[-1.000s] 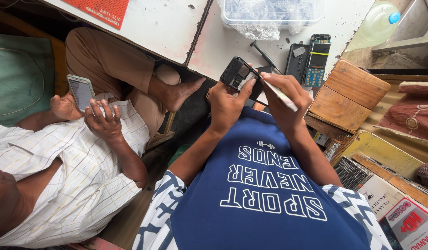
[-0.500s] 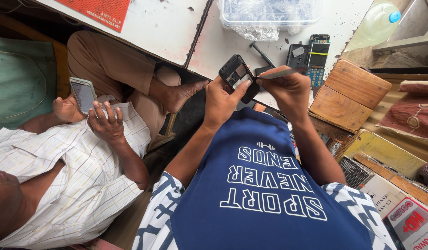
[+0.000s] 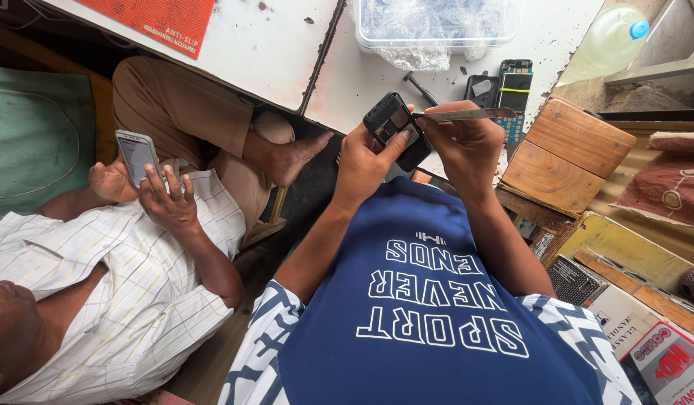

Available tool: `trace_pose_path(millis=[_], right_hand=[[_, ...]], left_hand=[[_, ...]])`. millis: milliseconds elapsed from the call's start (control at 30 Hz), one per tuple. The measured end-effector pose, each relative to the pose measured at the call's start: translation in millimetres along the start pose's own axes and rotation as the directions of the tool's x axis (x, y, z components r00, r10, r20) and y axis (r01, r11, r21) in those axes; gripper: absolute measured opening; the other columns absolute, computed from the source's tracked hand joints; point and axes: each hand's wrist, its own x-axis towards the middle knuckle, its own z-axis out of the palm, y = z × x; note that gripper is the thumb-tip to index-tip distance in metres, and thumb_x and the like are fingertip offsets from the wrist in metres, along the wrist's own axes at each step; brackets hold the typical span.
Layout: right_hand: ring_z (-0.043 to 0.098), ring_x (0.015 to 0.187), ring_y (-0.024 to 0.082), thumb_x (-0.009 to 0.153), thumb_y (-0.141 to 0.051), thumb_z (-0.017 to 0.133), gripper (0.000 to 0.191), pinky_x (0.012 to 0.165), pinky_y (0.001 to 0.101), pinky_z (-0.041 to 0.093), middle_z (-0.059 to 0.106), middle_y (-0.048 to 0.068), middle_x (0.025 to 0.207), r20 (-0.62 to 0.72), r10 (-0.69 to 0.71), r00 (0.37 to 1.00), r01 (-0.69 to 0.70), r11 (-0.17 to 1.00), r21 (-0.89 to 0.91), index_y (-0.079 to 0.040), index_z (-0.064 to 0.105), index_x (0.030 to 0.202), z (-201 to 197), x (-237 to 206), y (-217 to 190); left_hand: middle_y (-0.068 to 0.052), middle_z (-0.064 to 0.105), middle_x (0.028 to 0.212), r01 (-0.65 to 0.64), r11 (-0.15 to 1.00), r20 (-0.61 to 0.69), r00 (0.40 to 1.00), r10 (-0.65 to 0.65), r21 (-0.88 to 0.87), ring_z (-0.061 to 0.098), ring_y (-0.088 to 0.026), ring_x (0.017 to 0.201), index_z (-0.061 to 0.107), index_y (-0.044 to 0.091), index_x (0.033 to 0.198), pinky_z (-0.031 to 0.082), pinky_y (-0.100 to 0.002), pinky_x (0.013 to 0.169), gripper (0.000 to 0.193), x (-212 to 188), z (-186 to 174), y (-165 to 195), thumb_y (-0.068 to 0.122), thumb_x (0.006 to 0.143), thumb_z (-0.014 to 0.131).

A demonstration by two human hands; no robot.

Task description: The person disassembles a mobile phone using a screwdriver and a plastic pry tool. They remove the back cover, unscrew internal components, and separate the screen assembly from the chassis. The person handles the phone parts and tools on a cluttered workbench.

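From where I watched, the biggest thing in view was the white worktop [image 3: 287,52], running across the top with a red mat [image 3: 163,21] at its left end and a clear plastic tub [image 3: 437,22] of bagged parts toward the right. To my left sat another person in a striped shirt [image 3: 129,300], both of that person's hands around a pale smartphone [image 3: 137,154]. Stacked wooden blocks [image 3: 568,154] stood off to the right, with a plastic bottle [image 3: 609,37] beyond them.

My two forearms rose from the blue shirt and met just in front of the worktop edge. The left hand [image 3: 362,161] was turned palm inward, its grip closed around a small dark phone [image 3: 395,127], thumb laid up along the near side. The right hand [image 3: 467,142] curled over from the other side, its grip pinching metal tweezers [image 3: 467,114] that lay nearly level, the fine tip touching the phone's upper edge.

The phone was held in the air, tilted, back cover off, showing a grey inner plate and dark cavities. On the worktop behind it lay a black screwdriver [image 3: 420,88], a dark cover piece [image 3: 482,88] and a bare circuit board [image 3: 515,94] with a blue edge.
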Motion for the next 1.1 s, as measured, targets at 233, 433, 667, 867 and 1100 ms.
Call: trace_pose_path(millis=[233,433,667,867,1100], right_hand=[[0.071,0.095,0.008,0.100,0.010,0.074,0.014,0.082,0.0208,0.059,0.073,0.006,0.100,-0.008,-0.057,0.998,0.056,0.997,-0.051,0.003,0.068,0.110,-2,1,1],[0.074,0.090,0.015,0.097,0.008,0.081,0.016,0.077,0.0254,0.057,0.075,0.010,0.100,-0.017,-0.282,0.959,0.245,0.860,-0.447,-0.001,0.075,0.109,7,-3,-1],[0.075,0.093,0.016,0.097,0.005,0.079,0.014,0.079,0.0277,0.059,0.075,0.011,0.101,-0.047,-0.312,0.949,0.263,0.866,-0.425,0.001,0.072,0.108,14,-7,7],[0.073,0.089,0.015,0.092,0.006,0.080,0.013,0.081,0.0270,0.060,0.075,0.011,0.096,0.108,0.172,0.979,-0.186,0.973,0.136,0.003,0.071,0.102,-16,13,20],[0.072,0.088,0.015,0.094,0.004,0.080,0.013,0.079,0.0276,0.059,0.075,0.012,0.096,0.084,0.186,0.979,-0.197,0.968,0.158,0.002,0.070,0.101,-12,7,19]], left_hand=[[-0.004,0.075,0.112,0.000,0.999,-0.016,1.000,0.000,0.041,0.069,-0.006,0.099,0.067,0.003,0.134,0.059,-0.024,0.088,0.035,0,5,5,0.009,0.100,0.072],[-0.004,0.078,0.102,0.004,0.973,-0.060,0.998,0.010,0.233,0.069,-0.004,0.087,0.068,0.007,0.133,0.059,-0.022,0.077,0.036,-2,8,7,0.017,0.099,0.073],[-0.003,0.079,0.092,0.033,0.935,-0.099,0.995,0.003,0.354,0.071,-0.004,0.077,0.071,0.009,0.129,0.059,-0.023,0.070,0.034,-2,9,7,0.022,0.098,0.073],[-0.008,0.080,0.097,0.072,0.960,-0.019,0.997,-0.069,0.271,0.074,-0.008,0.087,0.074,0.002,0.119,0.061,-0.027,0.079,0.027,-1,-8,-2,0.015,0.096,0.077],[-0.003,0.078,0.104,0.068,0.992,0.065,0.995,-0.075,0.106,0.071,-0.006,0.092,0.070,0.005,0.129,0.059,-0.024,0.083,0.033,-1,-12,-2,0.015,0.098,0.074]])
